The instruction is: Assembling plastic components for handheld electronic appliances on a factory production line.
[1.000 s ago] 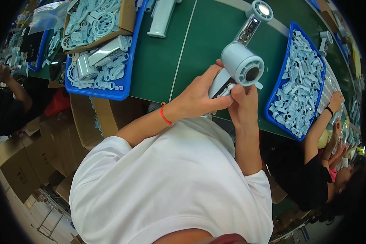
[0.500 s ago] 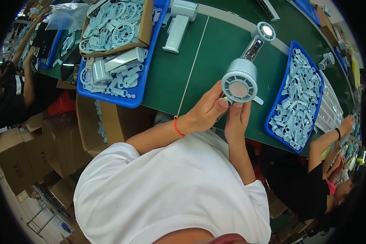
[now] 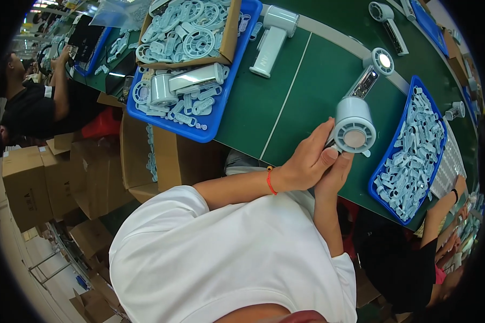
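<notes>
Both of my hands grip a pale-blue handheld fan (image 3: 355, 121) over the table's near edge. Its round grille with a pinkish disc in the centre faces me. My left hand (image 3: 307, 161) has its fingers and thumb closed on the fan's left and lower side. From below, my right hand (image 3: 333, 176) is closed on it, fingers up against the underside of the head. The fan's handle is mostly hidden. Just beyond lies a second fan (image 3: 365, 81) with its inner parts exposed in the handle and a bright round end.
A blue tray (image 3: 215, 126) at left carries a cardboard box (image 3: 229, 32) of pale-blue parts. Another blue tray (image 3: 380, 196) of small parts lies right. One fan (image 3: 269, 51) lies between, another (image 3: 388, 24) farther back. Co-workers (image 3: 59, 105) sit on both sides.
The view has shifted, so the table and trays sit differently in the picture. Both hands still hold the fan, and the pale tab beside it is now mostly covered.
</notes>
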The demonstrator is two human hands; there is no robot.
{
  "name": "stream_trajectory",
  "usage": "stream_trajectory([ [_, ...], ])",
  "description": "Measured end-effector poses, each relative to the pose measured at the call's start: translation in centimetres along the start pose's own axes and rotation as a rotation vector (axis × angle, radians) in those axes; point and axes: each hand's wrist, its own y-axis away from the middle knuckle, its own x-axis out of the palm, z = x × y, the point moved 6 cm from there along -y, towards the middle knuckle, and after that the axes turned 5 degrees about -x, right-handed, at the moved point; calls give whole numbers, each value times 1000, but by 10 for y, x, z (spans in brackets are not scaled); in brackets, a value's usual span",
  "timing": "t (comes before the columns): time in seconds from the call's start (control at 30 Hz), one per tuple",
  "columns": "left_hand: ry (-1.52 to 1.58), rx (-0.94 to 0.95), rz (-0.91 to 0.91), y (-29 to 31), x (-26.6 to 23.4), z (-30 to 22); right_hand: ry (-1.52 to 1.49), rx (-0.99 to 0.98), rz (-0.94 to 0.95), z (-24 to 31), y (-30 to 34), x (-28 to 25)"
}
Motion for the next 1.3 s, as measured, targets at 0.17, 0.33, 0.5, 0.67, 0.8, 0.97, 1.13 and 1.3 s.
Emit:
stream_trajectory([
  [0.17,31,7,29,-2,-2,-6,-160,-65,-103,7,1,7],
  [0.33,40,-67,-26,0,-6,-3,-103,-56,-140,7,1,5],
  [0.5,192,-146,-20,3,-7,2,-172,-15,-87,-2,3,3],
  [0.67,351,-382,225,-4,-5,10,-165,147,91,5,-21,-1],
  [0.8,192,-395,238,-3,-10,1,-263,268,96,-2,-17,-7],
  [0.97,-181,-246,155,-6,-13,-12,-481,324,25,-4,-13,-7],
  [1.13,-243,-222,134,-8,-14,-17,-512,288,28,-4,-14,-4],
  [1.3,-314,-176,110,-6,-14,-16,-521,331,88,-4,-15,-2],
])
